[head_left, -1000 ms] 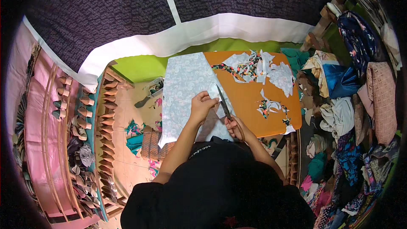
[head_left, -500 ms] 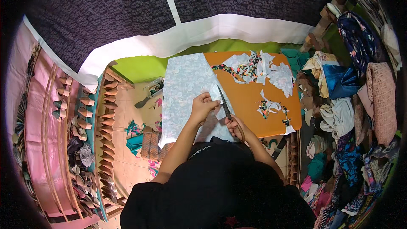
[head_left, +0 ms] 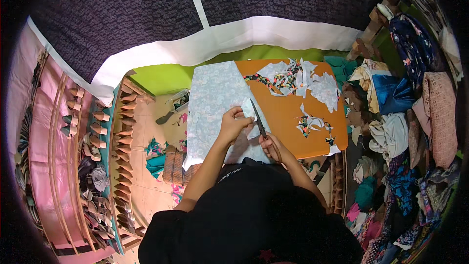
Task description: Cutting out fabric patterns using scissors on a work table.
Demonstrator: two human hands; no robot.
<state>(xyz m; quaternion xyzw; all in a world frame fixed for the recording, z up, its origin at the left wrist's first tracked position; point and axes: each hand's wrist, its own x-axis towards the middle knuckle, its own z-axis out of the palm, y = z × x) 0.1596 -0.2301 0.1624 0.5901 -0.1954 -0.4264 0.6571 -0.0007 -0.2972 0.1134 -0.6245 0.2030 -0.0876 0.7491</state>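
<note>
My right hand (head_left: 271, 145) grips a pair of dark scissors (head_left: 260, 125) with long blades that point away from me. My left hand (head_left: 234, 126) pinches a small whitish piece of fabric (head_left: 248, 108), which lies right beside the blades. Whether the blades are cutting into it is too small to tell. Beneath both hands a large pale grey-blue fabric (head_left: 210, 102) with a faint floral pattern spreads over the left part of an orange table (head_left: 278, 132). One side of that fabric runs at a slant across the tabletop.
Cut scraps (head_left: 293, 80), white and dark floral, lie on the table's right part. Piled fabrics (head_left: 388, 132) crowd the right side. Racks with shoe-shaped pieces (head_left: 125, 151) stand at left, with more scraps (head_left: 156, 161) on the floor. A dark patterned curtain (head_left: 137, 24) hangs beyond.
Almost nothing differs. Both hands, the scissors and the small piece stay nearly in place; the scissor blades look very slightly shifted.
</note>
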